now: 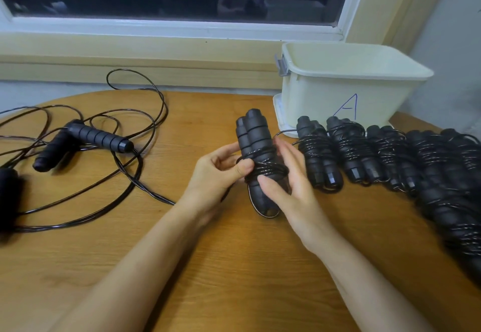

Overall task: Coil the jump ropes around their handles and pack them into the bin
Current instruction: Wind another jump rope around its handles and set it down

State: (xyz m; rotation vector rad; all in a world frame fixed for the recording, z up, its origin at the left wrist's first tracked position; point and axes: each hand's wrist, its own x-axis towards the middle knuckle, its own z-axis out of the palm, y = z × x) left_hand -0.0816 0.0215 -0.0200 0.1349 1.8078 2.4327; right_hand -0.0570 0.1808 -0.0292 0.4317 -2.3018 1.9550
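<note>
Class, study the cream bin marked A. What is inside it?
Of the bin, only bare inner walls near the rim show. Its near wall hides the floor, so any contents cannot be seen.

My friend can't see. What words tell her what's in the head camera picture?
A left hand and right hand hold two black handles wound with cord at a wooden table. Coiled ropes lie in a row at right near a cream bin; loose ropes lie left.
</note>
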